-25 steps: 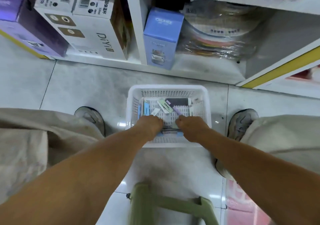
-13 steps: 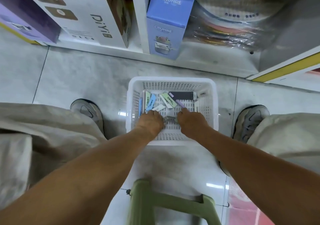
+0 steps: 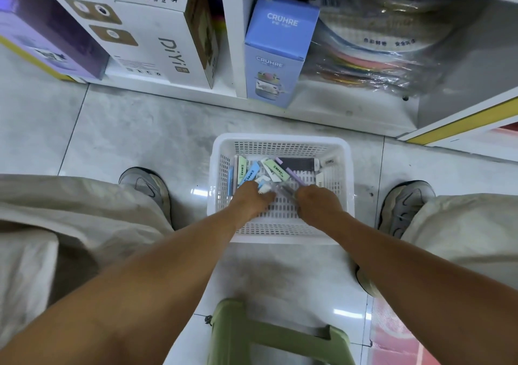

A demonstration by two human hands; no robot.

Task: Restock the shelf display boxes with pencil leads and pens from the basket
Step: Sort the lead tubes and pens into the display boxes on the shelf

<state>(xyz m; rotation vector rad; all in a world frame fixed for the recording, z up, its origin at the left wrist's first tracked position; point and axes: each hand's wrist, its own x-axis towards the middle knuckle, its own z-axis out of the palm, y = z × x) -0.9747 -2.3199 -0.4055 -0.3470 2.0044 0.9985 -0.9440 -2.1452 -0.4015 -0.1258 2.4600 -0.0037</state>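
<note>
A white plastic basket (image 3: 280, 140) stands on the floor between my feet. Several pastel green, blue and purple pencil lead cases (image 3: 273, 169) and a black box (image 3: 298, 164) lie along its far side. Both my hands reach into the basket. My left hand (image 3: 248, 199) pinches a small white lead case (image 3: 264, 188) between thumb and fingers. My right hand (image 3: 316, 203) curls round blurred clear pens (image 3: 284, 191) lying between the two hands. The backs of the hands hide the fingertips.
Behind the basket is a white bottom shelf (image 3: 322, 103) holding a blue CRUHRE box (image 3: 276, 53), a white DiYi box (image 3: 157, 33), a purple box (image 3: 53, 36) and wrapped coloured discs (image 3: 375, 56). A green stool (image 3: 269, 333) is under my arms. My shoes (image 3: 145, 186) flank the basket.
Both hands have moved from the basket's near side toward the items in its middle and closed in on the clear pens. My view has tipped down closer to the basket.
</note>
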